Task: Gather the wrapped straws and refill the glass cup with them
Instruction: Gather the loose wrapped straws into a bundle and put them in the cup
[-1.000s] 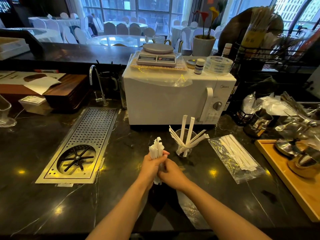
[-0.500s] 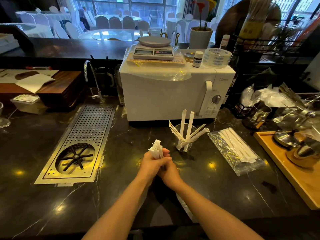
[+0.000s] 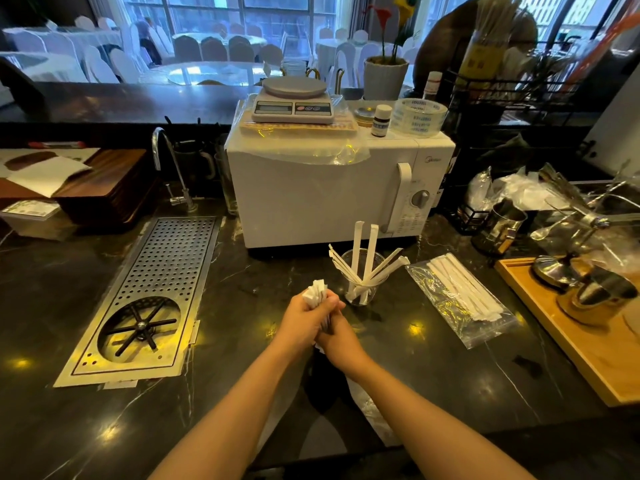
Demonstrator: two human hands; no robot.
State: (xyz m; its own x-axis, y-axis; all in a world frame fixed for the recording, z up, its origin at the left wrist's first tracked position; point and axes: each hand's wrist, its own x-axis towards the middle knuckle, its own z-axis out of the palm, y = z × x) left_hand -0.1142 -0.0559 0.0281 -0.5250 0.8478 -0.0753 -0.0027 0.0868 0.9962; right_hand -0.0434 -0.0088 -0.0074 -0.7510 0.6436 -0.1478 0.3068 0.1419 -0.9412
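Note:
Both my hands clasp one upright bundle of white wrapped straws [image 3: 317, 291] over the dark counter. My left hand [image 3: 304, 320] wraps the bundle's upper part; my right hand [image 3: 337, 336] grips it lower down. Only the bundle's top ends stick out above my fingers. Just to the right and behind stands the glass cup [image 3: 362, 282], holding several wrapped straws that fan outward. A clear plastic bag [image 3: 460, 303] with more wrapped straws lies flat to the right of the cup.
A white microwave [image 3: 332, 192] with a scale on top stands behind the cup. A steel drip tray with rinser [image 3: 145, 299] lies at left. A wooden tray [image 3: 571, 334] with metal pots sits at right. An empty plastic bag [image 3: 367, 403] lies under my right forearm.
My hands have slid up the bundle, so less of the straws shows above my fingers. The view has shifted slightly; the cup and bag stay put.

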